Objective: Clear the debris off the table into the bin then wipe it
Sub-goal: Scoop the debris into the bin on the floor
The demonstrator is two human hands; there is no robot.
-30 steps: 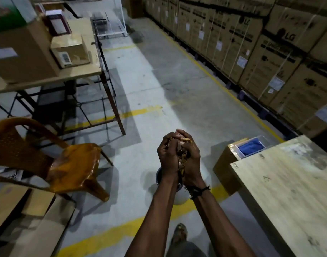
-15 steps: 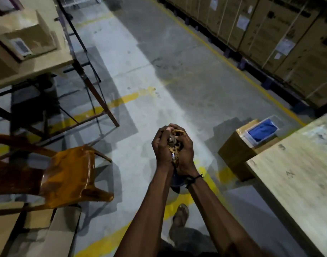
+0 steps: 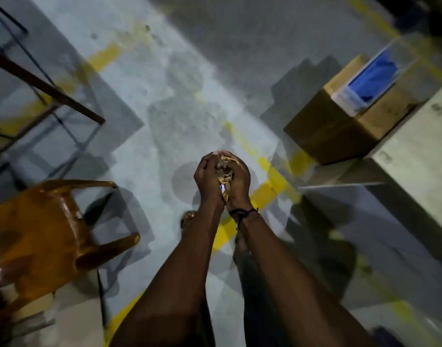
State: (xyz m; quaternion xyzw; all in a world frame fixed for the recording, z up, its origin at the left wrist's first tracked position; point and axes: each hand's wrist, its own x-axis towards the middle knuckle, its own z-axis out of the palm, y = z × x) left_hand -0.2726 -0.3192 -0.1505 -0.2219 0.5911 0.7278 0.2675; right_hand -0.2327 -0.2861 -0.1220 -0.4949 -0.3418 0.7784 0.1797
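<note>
Both cupped hands, left hand (image 3: 206, 177) and right hand (image 3: 238, 180), have shifted nearer the surface (image 3: 415, 156), still clasping what looks like debris (image 3: 224, 174).

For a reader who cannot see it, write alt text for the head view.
Two hands, left hand and right hand, cup brown debris together above a grey concrete floor with yellow lines. An orange plastic chair stands left; a cardboard box and pale table right.

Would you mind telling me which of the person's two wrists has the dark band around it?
The right wrist, below the right hand, wears the dark band; the left hand's wrist is bare.
</note>
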